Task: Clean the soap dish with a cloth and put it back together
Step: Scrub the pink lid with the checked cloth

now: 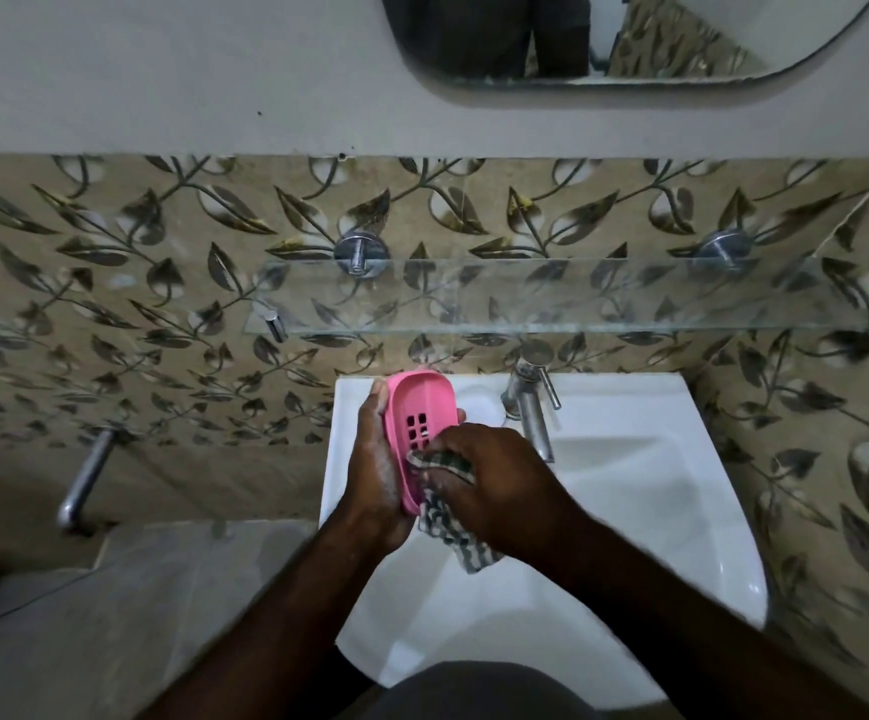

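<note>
The left hand (375,475) grips the pink dish (416,402) by its left edge and holds it tilted over the back left of the sink (629,511). The right hand (489,480), fingers curled, presses a bunched checked cloth (448,527) against the dish's lower inside, seemingly over some of the drain holes.

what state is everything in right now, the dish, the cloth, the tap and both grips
soap dish: pink slotted piece, held tilted on edge above the sink
cloth: bunched, pressed into the dish's lower end, tail hanging down
left grip: holds the dish from behind
right grip: holds the cloth against the dish
tap: no water seen running
</note>
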